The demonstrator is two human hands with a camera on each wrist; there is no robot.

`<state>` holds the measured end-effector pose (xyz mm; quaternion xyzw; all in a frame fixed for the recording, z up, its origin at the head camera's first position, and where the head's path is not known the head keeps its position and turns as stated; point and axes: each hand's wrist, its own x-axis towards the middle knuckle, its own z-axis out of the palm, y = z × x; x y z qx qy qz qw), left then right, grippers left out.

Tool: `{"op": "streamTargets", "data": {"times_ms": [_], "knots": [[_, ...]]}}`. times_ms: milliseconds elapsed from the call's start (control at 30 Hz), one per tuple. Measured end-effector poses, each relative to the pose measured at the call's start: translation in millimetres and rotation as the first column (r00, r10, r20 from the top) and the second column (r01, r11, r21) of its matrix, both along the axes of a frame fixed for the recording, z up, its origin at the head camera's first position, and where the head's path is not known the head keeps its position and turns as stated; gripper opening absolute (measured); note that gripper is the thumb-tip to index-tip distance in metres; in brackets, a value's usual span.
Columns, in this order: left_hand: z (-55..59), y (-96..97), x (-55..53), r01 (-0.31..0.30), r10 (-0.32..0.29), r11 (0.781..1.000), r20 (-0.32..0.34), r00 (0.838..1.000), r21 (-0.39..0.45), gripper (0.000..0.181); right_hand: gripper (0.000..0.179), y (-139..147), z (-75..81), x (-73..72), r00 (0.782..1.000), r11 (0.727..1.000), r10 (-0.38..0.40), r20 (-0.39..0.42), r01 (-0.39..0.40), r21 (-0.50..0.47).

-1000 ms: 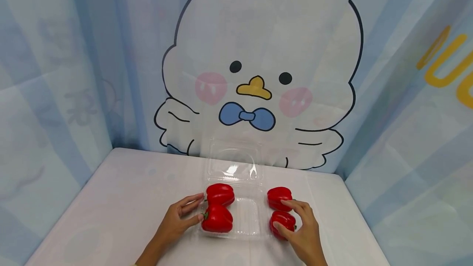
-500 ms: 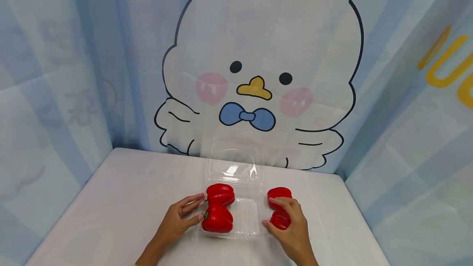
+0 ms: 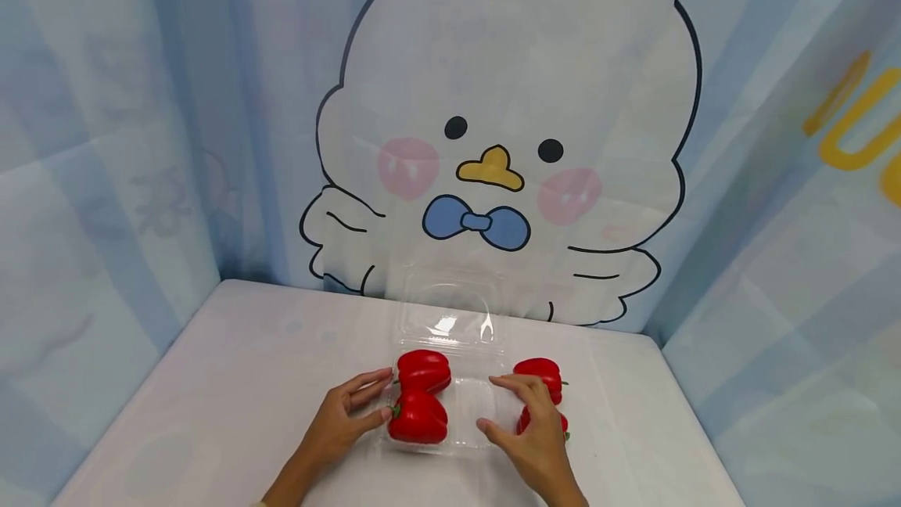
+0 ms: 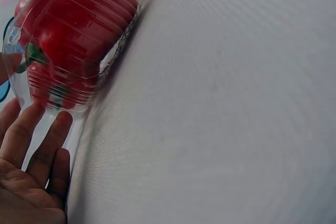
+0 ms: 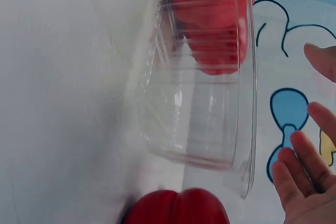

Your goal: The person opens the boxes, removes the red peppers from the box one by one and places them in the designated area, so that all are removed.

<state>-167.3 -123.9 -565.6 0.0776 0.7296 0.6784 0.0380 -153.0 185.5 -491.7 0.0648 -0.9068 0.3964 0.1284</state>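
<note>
A clear plastic clamshell container [image 3: 472, 413] lies open on the table, two red bell peppers [image 3: 420, 419] filling its left side. At its left wall is my left hand [image 3: 341, 417], fingertips against the side and thumb at the front pepper's stem. In the left wrist view those fingers [image 4: 55, 137] look fairly straight. My right hand [image 3: 531, 433] hovers over the container's right edge, thumb and fingers spread with nothing between them. Right of the container lie two more red bell peppers [image 3: 540, 370]; the nearer is partly hidden behind the right hand.
The container's raised transparent lid [image 3: 450, 303] stands at the back, near the curtain [image 3: 598, 84] printed with a cartoon bird. Curtains also border both sides of the white table [image 3: 267, 350].
My right hand has moved left, off the loose peppers and over the container's right edge, without lifting either one. The left hand has stayed at the container's left side.
</note>
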Motion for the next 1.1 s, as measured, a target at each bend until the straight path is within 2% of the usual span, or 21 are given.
{"op": "streamTargets", "data": {"times_ms": [200, 433, 733, 1100], "knots": [[1.8, 1.7, 0.6, -0.006, 0.006, 1.000, 0.010, 1.000, 0.011, 0.064, 0.064, -12, -1.0, -4.6, 1.000, 1.000, 0.013, 0.025, -0.013, -0.005], [2.8, 1.5, 1.3, 0.003, -0.003, 1.000, -0.013, 1.000, -0.002, 0.066, 0.067, -24, -2.3, -9.1, 0.995, 0.998, 0.064, 0.074, -0.062, -0.027], [1.5, 0.9, 1.1, 0.005, -0.005, 1.000, -0.007, 1.000, -0.002, 0.063, 0.071, -36, -4.5, -16.0, 0.990, 0.992, 0.121, 0.073, -0.118, -0.046], [4.2, 1.7, 2.7, -0.003, 0.003, 1.000, -0.001, 1.000, -0.003, 0.065, 0.077, -52, -7.7, -23.3, 0.984, 0.994, 0.102, 0.145, -0.095, -0.049]]}}
